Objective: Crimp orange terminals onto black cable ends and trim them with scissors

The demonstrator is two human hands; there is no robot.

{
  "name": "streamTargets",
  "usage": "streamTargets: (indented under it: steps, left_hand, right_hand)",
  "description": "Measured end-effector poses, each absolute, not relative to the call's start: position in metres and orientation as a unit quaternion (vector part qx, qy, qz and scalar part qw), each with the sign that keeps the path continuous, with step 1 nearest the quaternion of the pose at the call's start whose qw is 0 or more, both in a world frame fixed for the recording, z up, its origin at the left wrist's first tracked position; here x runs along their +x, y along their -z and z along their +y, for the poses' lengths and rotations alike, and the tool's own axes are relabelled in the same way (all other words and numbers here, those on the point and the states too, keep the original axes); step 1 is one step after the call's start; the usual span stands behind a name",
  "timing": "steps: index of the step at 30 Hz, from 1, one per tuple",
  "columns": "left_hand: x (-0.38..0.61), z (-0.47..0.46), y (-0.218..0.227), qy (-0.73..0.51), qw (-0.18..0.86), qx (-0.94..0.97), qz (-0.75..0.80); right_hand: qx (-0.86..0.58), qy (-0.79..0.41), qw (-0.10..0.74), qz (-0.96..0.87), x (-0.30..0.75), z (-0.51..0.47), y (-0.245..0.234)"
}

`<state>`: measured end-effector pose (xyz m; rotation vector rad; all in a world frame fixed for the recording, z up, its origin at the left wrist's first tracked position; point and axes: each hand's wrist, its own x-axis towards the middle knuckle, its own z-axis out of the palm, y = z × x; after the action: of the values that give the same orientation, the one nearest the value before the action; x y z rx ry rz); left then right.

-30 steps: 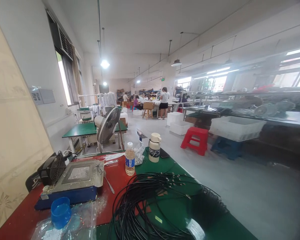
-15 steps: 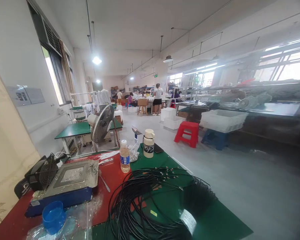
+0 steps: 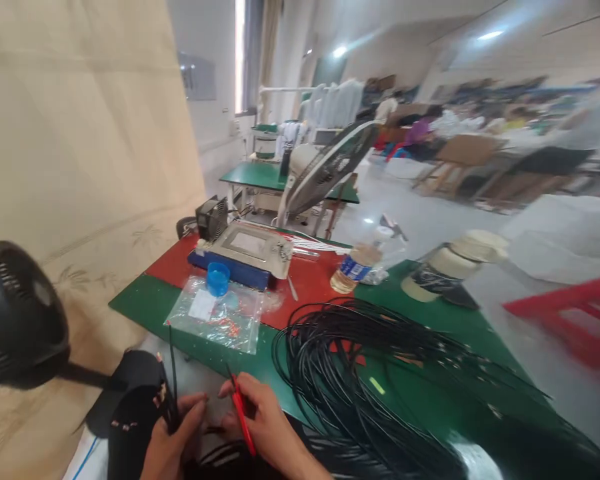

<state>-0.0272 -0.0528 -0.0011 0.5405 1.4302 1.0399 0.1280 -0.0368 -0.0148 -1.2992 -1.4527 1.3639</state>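
Observation:
Low in the view, my left hand [image 3: 177,430] is closed around several black cables [image 3: 173,373], whose stripped coppery ends point up and left. To its right, my right hand [image 3: 267,417] grips a slim red-handled tool [image 3: 242,413] with a dark tip; its exact kind is unclear. A large coil of black cables [image 3: 325,360] lies on the green-and-red table just right of my right hand. Ahead of both hands lies a clear plastic bag [image 3: 240,327] with small orange pieces in it. A blue cap-like cup [image 3: 218,279] rests on that bag.
A heated-plate-like device [image 3: 230,263] with a small fan [image 3: 212,218] stands on the table's far left. A labelled bottle [image 3: 353,267] and a cream flask [image 3: 445,267] stand farther back. A black fan [image 3: 20,317] is close on the left. A red stool [image 3: 575,320] stands right.
My view has swung left and down. Both hands have come into view, the left with cables and the right with the red-handled tool. The table items appear farther right.

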Motion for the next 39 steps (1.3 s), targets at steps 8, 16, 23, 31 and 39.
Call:
streamTargets:
  steps: [8, 16, 23, 31, 39]
  left_hand:
    - [-0.027, -0.041, 0.006, -0.485, 0.643, 0.195, 0.56]
    - [-0.01, -0.024, -0.011, -0.479, 0.629, 0.218, 0.572]
    - [-0.006, -0.015, -0.005, -0.46, 0.617, 0.269, 0.58]
    - [0.0, 0.01, 0.002, -0.437, 0.604, 0.32, 0.584]
    - [0.008, 0.022, 0.005, -0.447, 0.6, 0.324, 0.579]
  right_hand:
    - [-0.546, -0.457, 0.212, -0.67, 0.135, -0.048, 0.01]
    - [-0.532, -0.448, 0.209, -0.688, 0.141, -0.038, -0.004]
    - [-0.533, -0.418, 0.208, -0.705, 0.151, -0.027, -0.002]
    - [-0.544, -0.347, 0.209, -0.735, 0.163, -0.008, -0.005]
    - [-0.549, -0.345, 0.234, -0.725, 0.17, 0.003, 0.001]
